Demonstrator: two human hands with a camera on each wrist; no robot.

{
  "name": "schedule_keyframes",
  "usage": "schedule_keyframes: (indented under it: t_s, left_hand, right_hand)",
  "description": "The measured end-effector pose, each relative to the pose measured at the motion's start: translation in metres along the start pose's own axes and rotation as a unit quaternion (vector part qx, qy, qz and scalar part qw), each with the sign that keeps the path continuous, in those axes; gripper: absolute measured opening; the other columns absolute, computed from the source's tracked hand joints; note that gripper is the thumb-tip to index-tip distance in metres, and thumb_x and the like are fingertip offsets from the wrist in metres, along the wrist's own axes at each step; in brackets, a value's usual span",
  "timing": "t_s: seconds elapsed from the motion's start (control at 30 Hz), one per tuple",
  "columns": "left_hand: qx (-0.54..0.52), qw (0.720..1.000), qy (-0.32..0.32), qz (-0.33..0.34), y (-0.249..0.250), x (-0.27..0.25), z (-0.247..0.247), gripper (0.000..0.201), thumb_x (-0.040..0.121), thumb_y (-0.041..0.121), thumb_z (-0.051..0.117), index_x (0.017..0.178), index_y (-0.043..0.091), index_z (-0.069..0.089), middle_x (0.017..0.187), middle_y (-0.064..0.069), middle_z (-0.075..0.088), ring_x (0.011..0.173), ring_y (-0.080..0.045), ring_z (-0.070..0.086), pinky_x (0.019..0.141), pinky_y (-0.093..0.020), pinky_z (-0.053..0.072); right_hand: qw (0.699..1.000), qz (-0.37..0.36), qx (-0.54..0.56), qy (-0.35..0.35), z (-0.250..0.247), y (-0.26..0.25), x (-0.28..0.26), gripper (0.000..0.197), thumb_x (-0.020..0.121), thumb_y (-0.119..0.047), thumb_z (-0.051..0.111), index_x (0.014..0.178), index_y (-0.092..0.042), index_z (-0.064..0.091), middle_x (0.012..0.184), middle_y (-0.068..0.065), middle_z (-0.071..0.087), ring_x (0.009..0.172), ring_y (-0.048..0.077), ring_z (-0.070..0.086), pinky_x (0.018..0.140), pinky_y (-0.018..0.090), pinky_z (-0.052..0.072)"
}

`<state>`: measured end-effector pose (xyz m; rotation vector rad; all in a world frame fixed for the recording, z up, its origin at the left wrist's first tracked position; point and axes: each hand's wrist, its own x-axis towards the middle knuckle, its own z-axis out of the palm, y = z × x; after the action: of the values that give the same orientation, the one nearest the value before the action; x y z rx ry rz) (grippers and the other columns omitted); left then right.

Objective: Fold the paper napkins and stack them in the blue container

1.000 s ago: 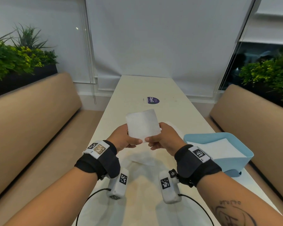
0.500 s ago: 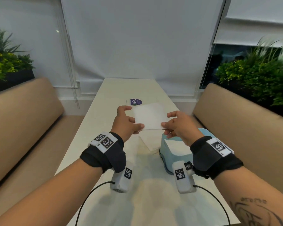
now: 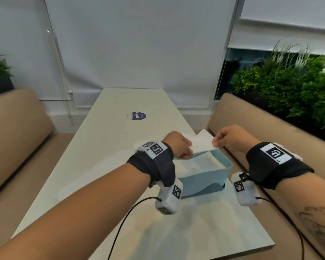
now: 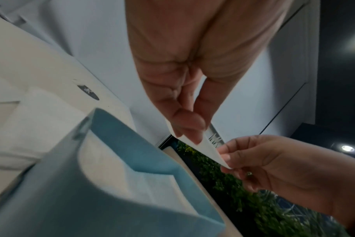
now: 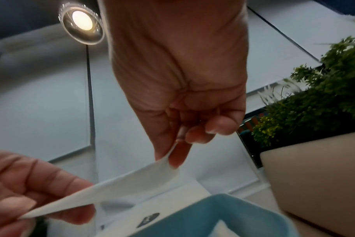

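Observation:
A folded white napkin [image 3: 202, 142] is held flat in the air just above the far rim of the blue container [image 3: 204, 182]. My left hand [image 3: 178, 146] pinches its left edge, and my right hand [image 3: 231, 138] pinches its right edge. The left wrist view has the napkin [image 4: 210, 147] edge-on between thumb and finger over the container [image 4: 120, 139]. From the right wrist the same napkin [image 5: 120, 189] stretches between both hands above the container's rim [image 5: 219, 206]. White folded napkins [image 3: 199, 164] lie stacked inside the container.
The container stands near the right edge of a long white table [image 3: 105, 152] with a round purple sticker [image 3: 138, 115] further back. Tan bench seats [image 3: 13, 132] flank the table. Green plants [image 3: 289, 87] stand behind the right bench. Flat napkins [image 4: 39, 115] lie left of the container.
Both hands carried the napkin from mid-table rightward and down over the blue container, turning it from upright to flat. The head view swung right too.

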<state>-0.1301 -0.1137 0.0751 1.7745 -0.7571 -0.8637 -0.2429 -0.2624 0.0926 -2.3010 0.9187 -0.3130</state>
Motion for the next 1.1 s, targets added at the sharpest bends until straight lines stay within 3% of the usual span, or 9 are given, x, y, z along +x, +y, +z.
schedule_keyframes:
  t_s: [0.1, 0.17, 0.33, 0.4, 0.5, 0.6, 0.73, 0.93, 1.1]
  left_hand:
    - [0.064, 0.997, -0.024, -0.031, -0.004, 0.008, 0.016, 0.035, 0.081, -0.013, 0.061, 0.115, -0.003, 0.059, 0.072, -0.010, 0.056, 0.059, -0.016, 0.053, 0.045, -0.014, 0.048]
    - [0.147, 0.987, -0.051, -0.039, -0.008, 0.012, 0.024, 0.042, 0.083, -0.009, 0.061, 0.124, -0.001, 0.056, 0.086, -0.010, 0.058, 0.067, -0.018, 0.054, 0.049, -0.015, 0.046]
    - [0.288, 0.953, -0.087, -0.045, -0.018, 0.018, 0.038, 0.047, 0.088, -0.002, 0.057, 0.134, 0.007, 0.050, 0.129, -0.011, 0.056, 0.098, -0.020, 0.052, 0.075, -0.026, 0.049]
    - [0.322, 0.940, -0.099, -0.043, -0.019, 0.018, 0.042, 0.047, 0.091, -0.004, 0.051, 0.137, 0.007, 0.047, 0.137, -0.010, 0.051, 0.114, -0.024, 0.054, 0.092, -0.032, 0.047]
    - [0.361, 0.926, -0.105, -0.026, -0.021, 0.017, 0.046, 0.045, 0.094, -0.004, 0.041, 0.137, 0.008, 0.046, 0.143, -0.008, 0.046, 0.128, -0.026, 0.045, 0.095, -0.025, 0.039]
    - [0.404, 0.910, -0.096, -0.011, -0.022, 0.017, 0.050, 0.043, 0.096, 0.001, 0.038, 0.138, 0.007, 0.044, 0.145, -0.009, 0.042, 0.133, -0.025, 0.039, 0.104, -0.023, 0.029]
    - [0.449, 0.889, -0.090, -0.007, -0.018, 0.016, 0.049, 0.040, 0.097, 0.006, 0.040, 0.137, 0.005, 0.045, 0.143, -0.011, 0.044, 0.131, -0.027, 0.042, 0.104, -0.026, 0.031]
    - [0.457, 0.889, -0.046, -0.005, -0.008, 0.015, 0.048, 0.037, 0.096, 0.005, 0.036, 0.130, 0.003, 0.051, 0.139, -0.014, 0.047, 0.127, -0.028, 0.045, 0.103, -0.029, 0.034]
    - [0.457, 0.882, -0.117, 0.004, -0.006, 0.004, 0.058, 0.038, 0.100, 0.016, 0.036, 0.133, 0.003, 0.049, 0.140, -0.012, 0.047, 0.127, -0.026, 0.043, 0.099, -0.028, 0.033]
  right_hand:
    - [0.998, 0.020, -0.056, -0.035, 0.002, 0.020, 0.006, 0.005, 0.078, -0.003, 0.071, 0.077, -0.008, 0.071, 0.075, -0.006, 0.066, 0.075, 0.010, 0.058, 0.073, 0.025, 0.043]
    - [0.993, 0.026, -0.103, -0.054, 0.007, 0.030, 0.008, 0.008, 0.078, -0.003, 0.072, 0.083, -0.008, 0.074, 0.078, -0.006, 0.066, 0.079, 0.010, 0.058, 0.078, 0.025, 0.042]
    - [0.973, 0.026, -0.214, -0.086, 0.020, 0.041, 0.009, 0.017, 0.082, -0.004, 0.065, 0.092, -0.011, 0.076, 0.096, 0.001, 0.071, 0.091, 0.015, 0.063, 0.083, 0.026, 0.050]
    - [0.966, 0.028, -0.243, -0.088, 0.024, 0.044, 0.011, 0.018, 0.083, -0.005, 0.061, 0.093, -0.009, 0.075, 0.099, 0.004, 0.071, 0.094, 0.019, 0.064, 0.087, 0.030, 0.053]
    - [0.953, 0.023, -0.288, -0.092, 0.028, 0.045, 0.012, 0.022, 0.085, -0.010, 0.055, 0.100, -0.008, 0.071, 0.103, 0.007, 0.070, 0.097, 0.022, 0.064, 0.089, 0.032, 0.053]
    - [0.929, 0.019, -0.353, -0.108, 0.032, 0.044, 0.012, 0.023, 0.090, -0.018, 0.051, 0.104, -0.011, 0.067, 0.104, 0.004, 0.067, 0.095, 0.020, 0.063, 0.082, 0.028, 0.051]
    - [0.907, 0.020, -0.406, -0.113, 0.031, 0.038, 0.012, 0.021, 0.088, -0.016, 0.049, 0.100, -0.010, 0.065, 0.088, 0.001, 0.059, 0.080, 0.020, 0.056, 0.069, 0.026, 0.046]
    - [0.944, 0.010, -0.320, -0.085, 0.033, 0.024, 0.021, 0.021, 0.092, -0.012, 0.047, 0.101, -0.006, 0.066, 0.099, 0.008, 0.066, 0.086, 0.021, 0.061, 0.077, 0.028, 0.049]
    - [0.948, 0.060, -0.271, -0.157, 0.041, 0.013, 0.022, 0.014, 0.095, -0.010, 0.042, 0.093, -0.007, 0.056, 0.087, 0.011, 0.057, 0.062, 0.020, 0.053, 0.055, 0.024, 0.043]
